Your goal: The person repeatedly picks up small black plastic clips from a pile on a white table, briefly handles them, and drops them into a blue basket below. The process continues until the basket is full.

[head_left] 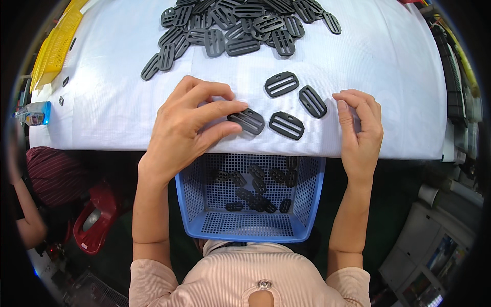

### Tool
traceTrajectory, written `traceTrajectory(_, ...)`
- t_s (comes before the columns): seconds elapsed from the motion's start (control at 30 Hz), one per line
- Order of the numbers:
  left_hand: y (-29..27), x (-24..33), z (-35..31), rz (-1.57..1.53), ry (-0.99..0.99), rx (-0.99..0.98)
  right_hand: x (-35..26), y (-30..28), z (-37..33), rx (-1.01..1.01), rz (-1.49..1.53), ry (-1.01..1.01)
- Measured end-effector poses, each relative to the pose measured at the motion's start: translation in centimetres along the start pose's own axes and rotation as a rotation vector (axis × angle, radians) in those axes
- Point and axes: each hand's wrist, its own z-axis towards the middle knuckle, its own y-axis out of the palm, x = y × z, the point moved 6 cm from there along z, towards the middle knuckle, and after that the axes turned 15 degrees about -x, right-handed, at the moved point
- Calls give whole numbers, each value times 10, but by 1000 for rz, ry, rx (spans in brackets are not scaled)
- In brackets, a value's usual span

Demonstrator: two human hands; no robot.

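You are wearing a pale peach top [230, 273] in a fine ribbed knit, with short sleeves [350, 286] that end around the elbows. At your neckline sits a round, silvery ornament [264, 284], shiny and faceted-looking, above a rounded keyhole opening [262, 298] edged in the same peach fabric. Your forearms [151, 210] and hands [180, 123] are bare.

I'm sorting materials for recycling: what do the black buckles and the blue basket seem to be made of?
Black buckles: probably moulded plastic, satin finish, judging by smooth edges and soft highlights; coated metal remains possible.
Blue basket: likely plastic, slightly glossy, with evenly coloured, grid-perforated walls.
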Motion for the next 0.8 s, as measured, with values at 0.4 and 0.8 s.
traceTrajectory(0.4,-11,3,2,-8,-202,271,-51,19,-17,-55,-226,-235)
traceTrajectory(0.8,50,67,-19,222,-280,371,-58,30,-36,-108,-268,-272)
